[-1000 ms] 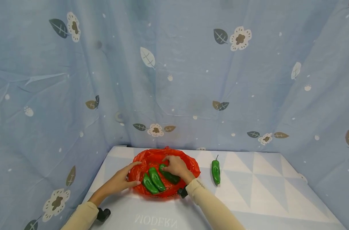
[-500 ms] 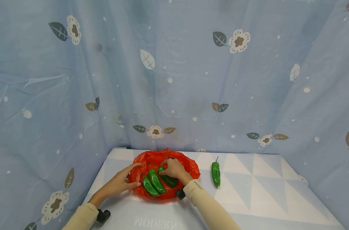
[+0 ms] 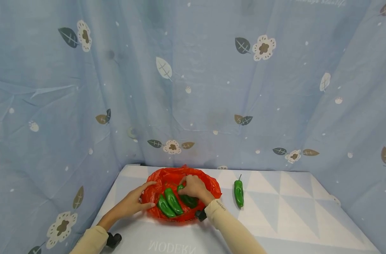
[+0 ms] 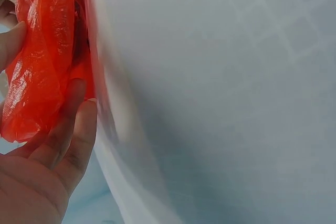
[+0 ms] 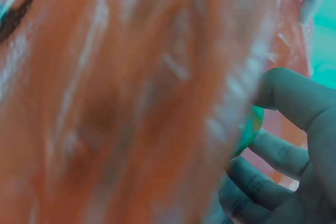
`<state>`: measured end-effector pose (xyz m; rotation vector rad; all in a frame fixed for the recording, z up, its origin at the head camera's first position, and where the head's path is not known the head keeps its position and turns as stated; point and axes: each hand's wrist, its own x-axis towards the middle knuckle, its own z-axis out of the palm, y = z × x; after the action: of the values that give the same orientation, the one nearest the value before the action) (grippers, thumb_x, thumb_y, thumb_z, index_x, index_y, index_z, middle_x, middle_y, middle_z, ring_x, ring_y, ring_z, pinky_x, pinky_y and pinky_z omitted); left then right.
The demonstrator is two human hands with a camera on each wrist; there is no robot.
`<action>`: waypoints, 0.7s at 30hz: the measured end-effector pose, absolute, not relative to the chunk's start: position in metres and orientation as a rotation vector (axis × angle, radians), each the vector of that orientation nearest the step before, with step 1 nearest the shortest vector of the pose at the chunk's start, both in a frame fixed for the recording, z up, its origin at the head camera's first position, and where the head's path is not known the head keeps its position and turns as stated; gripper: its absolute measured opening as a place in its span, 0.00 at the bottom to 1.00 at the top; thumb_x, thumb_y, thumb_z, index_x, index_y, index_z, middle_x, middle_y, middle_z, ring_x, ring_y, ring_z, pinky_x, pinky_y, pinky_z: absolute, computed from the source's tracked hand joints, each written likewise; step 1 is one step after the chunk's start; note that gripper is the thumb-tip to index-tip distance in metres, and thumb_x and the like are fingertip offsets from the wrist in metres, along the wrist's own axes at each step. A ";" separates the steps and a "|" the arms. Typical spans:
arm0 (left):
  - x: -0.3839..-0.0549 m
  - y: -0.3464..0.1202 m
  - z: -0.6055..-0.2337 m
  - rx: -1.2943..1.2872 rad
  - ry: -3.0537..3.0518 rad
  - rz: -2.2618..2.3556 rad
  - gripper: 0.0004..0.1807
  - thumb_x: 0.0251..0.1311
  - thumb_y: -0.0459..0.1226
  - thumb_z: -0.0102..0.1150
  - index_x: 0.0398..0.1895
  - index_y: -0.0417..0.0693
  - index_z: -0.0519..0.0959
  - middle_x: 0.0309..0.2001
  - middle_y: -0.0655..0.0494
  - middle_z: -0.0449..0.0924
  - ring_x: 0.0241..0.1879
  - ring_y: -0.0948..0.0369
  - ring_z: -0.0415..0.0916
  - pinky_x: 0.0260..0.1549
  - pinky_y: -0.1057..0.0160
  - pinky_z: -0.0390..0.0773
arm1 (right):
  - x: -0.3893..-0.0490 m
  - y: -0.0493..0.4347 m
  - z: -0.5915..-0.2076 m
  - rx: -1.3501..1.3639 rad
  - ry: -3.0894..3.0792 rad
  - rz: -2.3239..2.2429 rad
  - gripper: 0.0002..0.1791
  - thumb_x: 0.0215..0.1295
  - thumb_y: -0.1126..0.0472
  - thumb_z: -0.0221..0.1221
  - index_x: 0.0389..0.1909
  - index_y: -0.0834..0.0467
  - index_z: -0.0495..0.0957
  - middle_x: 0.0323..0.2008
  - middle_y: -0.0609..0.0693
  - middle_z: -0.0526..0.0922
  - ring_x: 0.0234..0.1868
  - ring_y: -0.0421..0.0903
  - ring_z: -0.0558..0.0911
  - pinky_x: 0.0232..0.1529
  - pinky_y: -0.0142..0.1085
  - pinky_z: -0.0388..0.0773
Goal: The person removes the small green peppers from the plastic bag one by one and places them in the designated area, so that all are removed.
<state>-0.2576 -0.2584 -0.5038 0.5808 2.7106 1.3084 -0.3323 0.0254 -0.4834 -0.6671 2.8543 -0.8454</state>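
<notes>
A red plastic bag (image 3: pixel 210 180) lies spread in a round, bowl-like shape on the table, its mouth facing up. Inside it, two glossy green peppers (image 3: pixel 172 201) rest side by side. My right hand (image 3: pixel 194 187) reaches into the bag and holds a third, darker green pepper (image 3: pixel 190 202) between thumb and fingers; the hand covers part of it. In the right wrist view, a bit of green pepper (image 5: pixel 256 124) shows between the fingers. My left hand (image 3: pixel 132 203) rests against the bag's left side, fingers spread, thumb lower on the rim; crumpled red bag (image 4: pixel 44 51) meets its fingers.
One more green pepper (image 3: pixel 239 193) lies alone on the patterned table cover (image 3: pixel 275 197), right of the bag, stem pointing away from me. A pale blue curtain (image 3: pixel 212 88) with flowers and leaves hangs behind the table and along both sides.
My right hand has shifted slightly left and back, staying at the darker pepper in the bag. My left hand and the pepper lying outside keep their places.
</notes>
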 end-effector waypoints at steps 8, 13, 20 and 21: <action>-0.255 -0.260 -0.502 0.556 2.719 1.302 0.44 0.61 0.44 0.74 0.78 0.54 0.63 0.67 0.40 0.70 0.50 0.52 0.74 0.44 0.53 0.80 | -0.331 0.030 -0.473 -0.740 2.836 -0.997 0.13 0.56 0.56 0.74 0.42 0.52 0.86 0.27 0.40 0.81 0.28 0.39 0.77 0.27 0.33 0.76; -0.256 -0.259 -0.501 0.567 2.726 1.292 0.44 0.61 0.46 0.73 0.78 0.55 0.62 0.67 0.41 0.70 0.50 0.52 0.74 0.45 0.53 0.79 | -0.331 0.032 -0.468 -0.808 2.855 -1.039 0.16 0.56 0.55 0.75 0.44 0.51 0.85 0.25 0.41 0.79 0.26 0.39 0.76 0.26 0.33 0.74; -0.257 -0.259 -0.502 0.571 2.731 1.286 0.44 0.61 0.46 0.73 0.78 0.55 0.62 0.68 0.40 0.69 0.50 0.52 0.74 0.46 0.52 0.78 | -0.330 0.038 -0.463 -0.840 2.852 -1.111 0.16 0.58 0.54 0.75 0.46 0.50 0.85 0.21 0.43 0.78 0.23 0.38 0.74 0.27 0.33 0.74; -0.257 -0.259 -0.502 0.569 2.731 1.287 0.44 0.61 0.46 0.73 0.78 0.55 0.62 0.68 0.41 0.69 0.50 0.52 0.74 0.46 0.51 0.78 | -0.330 0.039 -0.462 -0.835 2.845 -1.128 0.16 0.58 0.53 0.75 0.46 0.49 0.85 0.22 0.43 0.79 0.23 0.38 0.75 0.27 0.33 0.75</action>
<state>-0.2571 -0.2586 -0.5024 0.5694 2.7314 1.2871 -0.3297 0.0389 -0.4624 -0.8355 2.8448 -1.1280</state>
